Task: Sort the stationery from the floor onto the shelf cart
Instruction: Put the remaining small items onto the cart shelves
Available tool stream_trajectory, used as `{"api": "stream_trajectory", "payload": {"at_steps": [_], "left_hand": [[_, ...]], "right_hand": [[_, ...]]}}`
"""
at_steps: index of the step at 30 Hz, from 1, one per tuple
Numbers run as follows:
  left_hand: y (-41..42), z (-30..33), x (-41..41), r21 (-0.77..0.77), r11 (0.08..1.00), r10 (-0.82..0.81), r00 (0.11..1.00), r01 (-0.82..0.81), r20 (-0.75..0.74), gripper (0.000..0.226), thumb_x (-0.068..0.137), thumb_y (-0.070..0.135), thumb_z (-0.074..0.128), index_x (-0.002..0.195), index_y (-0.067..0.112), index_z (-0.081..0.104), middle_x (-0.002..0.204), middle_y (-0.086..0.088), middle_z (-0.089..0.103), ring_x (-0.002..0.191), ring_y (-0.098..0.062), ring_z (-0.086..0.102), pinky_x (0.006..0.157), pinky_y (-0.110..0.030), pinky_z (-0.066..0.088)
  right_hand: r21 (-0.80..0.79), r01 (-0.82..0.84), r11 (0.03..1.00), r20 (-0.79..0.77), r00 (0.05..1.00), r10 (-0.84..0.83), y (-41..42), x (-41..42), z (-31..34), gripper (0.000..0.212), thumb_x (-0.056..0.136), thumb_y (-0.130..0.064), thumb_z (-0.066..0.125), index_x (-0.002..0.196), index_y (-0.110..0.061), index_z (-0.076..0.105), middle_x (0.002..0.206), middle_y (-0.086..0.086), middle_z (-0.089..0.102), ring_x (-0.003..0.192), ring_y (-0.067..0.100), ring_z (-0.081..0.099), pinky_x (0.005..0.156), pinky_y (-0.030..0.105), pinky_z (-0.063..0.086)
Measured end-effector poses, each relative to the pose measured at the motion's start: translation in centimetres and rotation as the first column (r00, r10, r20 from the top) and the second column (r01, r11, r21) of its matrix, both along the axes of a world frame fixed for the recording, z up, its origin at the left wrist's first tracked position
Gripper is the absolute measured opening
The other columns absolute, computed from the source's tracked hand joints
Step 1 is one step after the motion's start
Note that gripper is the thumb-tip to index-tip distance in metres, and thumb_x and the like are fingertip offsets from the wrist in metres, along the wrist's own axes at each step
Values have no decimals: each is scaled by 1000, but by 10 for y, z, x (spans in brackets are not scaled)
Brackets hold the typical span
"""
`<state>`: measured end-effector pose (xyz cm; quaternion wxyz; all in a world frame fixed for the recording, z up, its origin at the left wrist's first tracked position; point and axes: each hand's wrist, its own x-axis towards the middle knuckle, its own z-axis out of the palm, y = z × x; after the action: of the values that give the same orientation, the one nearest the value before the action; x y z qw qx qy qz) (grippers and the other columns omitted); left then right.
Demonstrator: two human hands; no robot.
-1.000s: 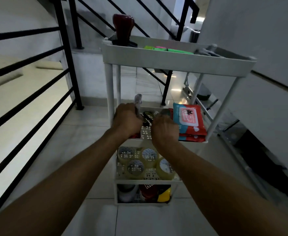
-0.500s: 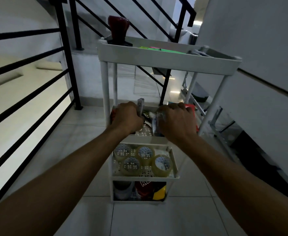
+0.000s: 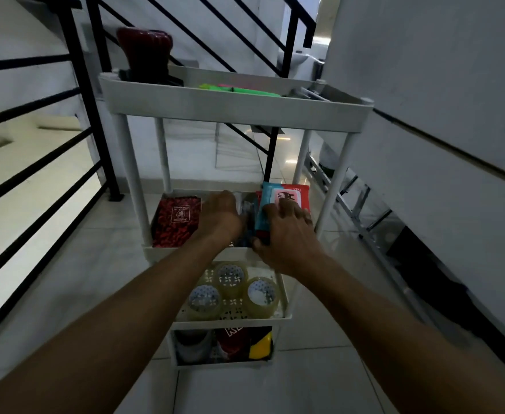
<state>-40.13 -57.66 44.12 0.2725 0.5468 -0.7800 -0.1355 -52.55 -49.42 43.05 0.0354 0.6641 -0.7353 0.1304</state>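
Right hand (image 3: 287, 231) shifted rightward, grip seemingly touching wipes pack (image 3: 284, 198).

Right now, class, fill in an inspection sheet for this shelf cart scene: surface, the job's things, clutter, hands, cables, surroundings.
Surface: white shelf cart, four tiers, on pale floor tiles.
Job's things: red patterned notebook on second tier, left; blue and red packets on its right; tape rolls on third tier; green highlighters and a dark red stamp on top.
Clutter: bottom tier crowded, items unclear.
Hands: left hand reaching into second tier, grip hidden; right hand on the blue packet, thumb at its near edge.
Cables: nothing seen.
Surroundings: black stair railing left, white wall right.
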Motion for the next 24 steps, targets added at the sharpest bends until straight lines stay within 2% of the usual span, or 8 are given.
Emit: {"api": "stream_trajectory", "payload": {"at_steps": [2,4,7,11,13,16,19,24], "left_hand": [[-3,-1,-5,50,999,-3,1000,4,-22,32,92,36,55,90,8,68,97,-13,69,82,-24,61,65,-27,41],[-7,-1,-9,104,995,-5,1000,8,-26,30,89,34,63,96,6,70,100,-13,70,87,-25,63,67,-26,43],[-11,-3,-8,141,990,-18,996,31,-89,34,84,27,72,109,4,68,108,-13,68,97,-25,64,78,-28,50],[-9,-7,0,169,982,-58,987,83,-152,27,88,22,68,112,10,68,106,-7,70,97,-20,65,83,-29,52],[-6,-8,3,179,981,-47,986,76,-160,25,89,19,64,113,12,68,110,-7,70,99,-20,65,86,-28,51],[0,-10,5,129,986,-81,984,102,-156,23,93,20,59,111,12,69,110,-11,70,96,-24,65,80,-26,50],[7,-14,7,99,982,-147,981,160,-127,29,97,25,53,119,12,65,116,-13,66,94,-22,61,75,-21,41],[16,-12,19,120,966,-213,970,227,-118,32,95,23,55,124,12,61,116,-11,67,91,-19,62,74,-21,45]], "right_hand": [[-14,-2,1000,5,1000,2,-2,-1,-1,84,83,-56,60,149,-25,18,156,15,13,144,36,13,117,53,7],[-28,-1,1000,13,1000,1,-3,-2,0,84,82,-56,60,148,-25,19,156,16,15,145,36,13,117,53,6],[-54,1,999,33,999,0,-4,-1,0,83,81,-55,62,146,-24,20,154,15,17,144,35,14,117,51,4],[-67,-6,998,61,998,10,-2,3,0,84,81,-53,64,146,-22,21,154,15,16,144,35,13,119,52,10],[-57,-20,998,61,998,24,0,2,0,85,83,-51,64,148,-23,18,156,16,11,145,36,9,119,52,8],[-74,-49,996,68,996,54,4,-2,2,84,84,-52,62,150,-26,16,159,14,2,147,35,-1,119,51,3],[-93,-53,994,63,996,59,8,-5,5,87,85,-54,61,152,-25,14,160,13,-1,148,30,-6,120,49,-2],[-112,-45,993,78,995,54,20,0,9,87,86,-54,60,153,-24,14,161,13,1,148,29,-4,117,45,-5]]}}
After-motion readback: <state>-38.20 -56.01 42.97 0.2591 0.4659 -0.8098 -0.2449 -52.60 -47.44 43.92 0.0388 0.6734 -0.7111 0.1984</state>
